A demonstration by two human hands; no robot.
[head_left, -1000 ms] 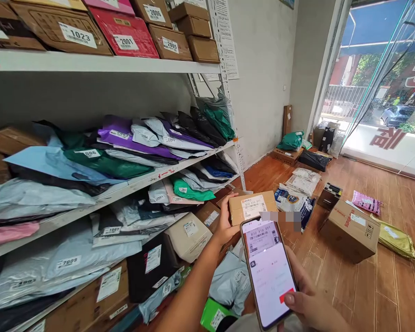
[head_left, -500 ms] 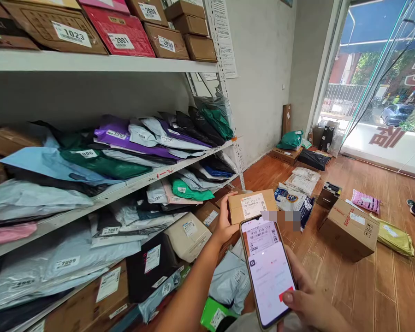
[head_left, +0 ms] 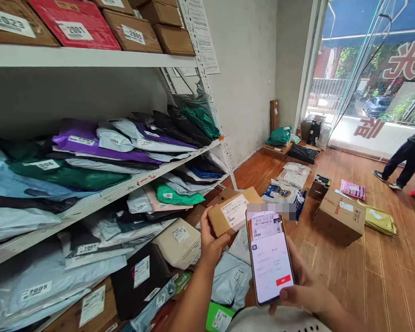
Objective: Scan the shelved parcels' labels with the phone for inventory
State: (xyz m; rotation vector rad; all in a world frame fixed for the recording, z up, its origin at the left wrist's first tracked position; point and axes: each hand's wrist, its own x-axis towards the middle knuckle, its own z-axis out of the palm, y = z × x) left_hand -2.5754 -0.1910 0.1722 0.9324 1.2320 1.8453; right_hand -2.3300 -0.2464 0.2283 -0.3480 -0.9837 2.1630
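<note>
My left hand [head_left: 212, 242] grips a small brown cardboard box [head_left: 224, 216] by its left end, thumb along the near side. The box is tilted, and a white shipping label [head_left: 234, 212] faces up on it. In front of the box's right end, my right hand [head_left: 300, 281] holds a smartphone [head_left: 270, 263], with the thumb at the lower right of its screen. The screen shows a label picture above a white panel with a red button. Grey and light-blue parcel bags [head_left: 230, 281] and a bright green packet [head_left: 218, 318] lie below my hands.
At left, a white metal shelf [head_left: 100, 198] holds numbered bags and boxes. Parcels lie on the wooden floor at right, among them a large cardboard box [head_left: 340, 216] and a yellow bag [head_left: 380, 219]. A person [head_left: 406, 154] stands near the glass door at far right.
The small box has moved left and tilted with my left hand. My view has turned right, bringing more of the person by the door into sight. The phone stays in my right hand.
</note>
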